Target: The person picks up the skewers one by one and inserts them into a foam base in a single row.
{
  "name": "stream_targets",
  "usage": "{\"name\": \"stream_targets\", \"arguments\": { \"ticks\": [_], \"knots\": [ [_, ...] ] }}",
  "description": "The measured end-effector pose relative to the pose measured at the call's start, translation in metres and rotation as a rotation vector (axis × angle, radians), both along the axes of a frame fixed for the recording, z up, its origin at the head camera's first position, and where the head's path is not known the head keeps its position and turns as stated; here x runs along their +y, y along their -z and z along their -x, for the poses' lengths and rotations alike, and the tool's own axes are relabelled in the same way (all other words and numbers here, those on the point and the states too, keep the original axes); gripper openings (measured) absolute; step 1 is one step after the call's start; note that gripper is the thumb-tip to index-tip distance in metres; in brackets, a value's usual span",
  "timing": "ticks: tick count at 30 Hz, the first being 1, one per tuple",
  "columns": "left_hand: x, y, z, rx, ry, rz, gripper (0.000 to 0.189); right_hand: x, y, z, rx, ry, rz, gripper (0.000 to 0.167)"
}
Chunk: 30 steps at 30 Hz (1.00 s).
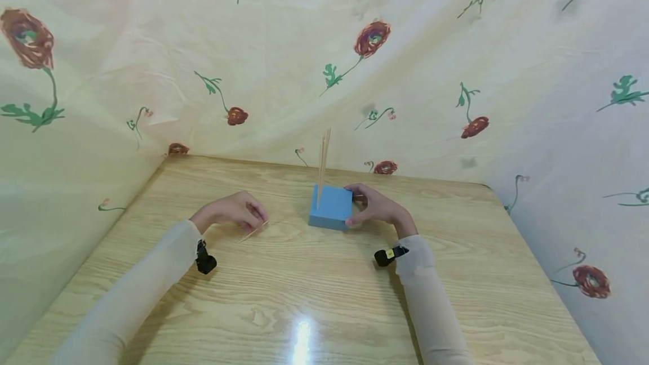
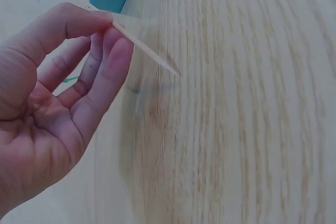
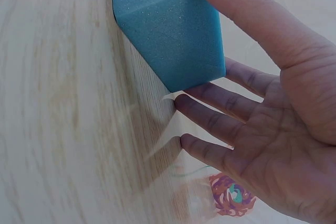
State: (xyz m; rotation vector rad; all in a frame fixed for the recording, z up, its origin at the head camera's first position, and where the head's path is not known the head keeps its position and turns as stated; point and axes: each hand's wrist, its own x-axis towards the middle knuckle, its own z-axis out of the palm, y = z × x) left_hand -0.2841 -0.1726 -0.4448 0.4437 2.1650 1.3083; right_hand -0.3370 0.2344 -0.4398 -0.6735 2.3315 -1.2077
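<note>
A blue foam block [image 1: 336, 205] sits on the wooden table, with several thin wooden skewers [image 1: 323, 165] standing upright along its left side. My right hand [image 1: 379, 207] holds the block at its right end, thumb on the near side and index finger at the far side. In the right wrist view, the other fingers [image 3: 210, 116] spread beside and under the block's corner. To the left of the block, my left hand [image 1: 237, 210] pinches another skewer [image 2: 149, 52] between thumb and fingertips. This skewer slants down toward the near left, low over the table in the head view.
The wooden table [image 1: 243, 308] reaches back to a flowered cloth [image 1: 284, 61] that hangs behind it and along both sides. Each wrist carries a small black camera, one on the left sleeve [image 1: 205, 261] and one on the right sleeve [image 1: 387, 255].
</note>
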Motion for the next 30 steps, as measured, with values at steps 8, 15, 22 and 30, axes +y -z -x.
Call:
{"name": "stream_targets", "arguments": {
  "ticks": [8,15,22,30],
  "knots": [
    [0.001,-0.002,0.0,0.048,-0.025,-0.037,0.026,0.0,0.002,0.001,0.004,0.0,-0.001,0.094],
    [0.005,-0.004,-0.001,0.069,-0.043,-0.084,0.029,0.0,0.004,0.003,0.007,-0.003,0.0,0.094],
    [0.009,-0.006,-0.002,0.075,-0.078,-0.138,0.031,0.001,0.003,0.002,0.005,0.0,0.003,0.094],
    [0.017,-0.005,0.0,0.109,-0.082,-0.222,0.03,0.001,0.004,0.002,0.001,0.002,0.002,0.094]
  ]
}}
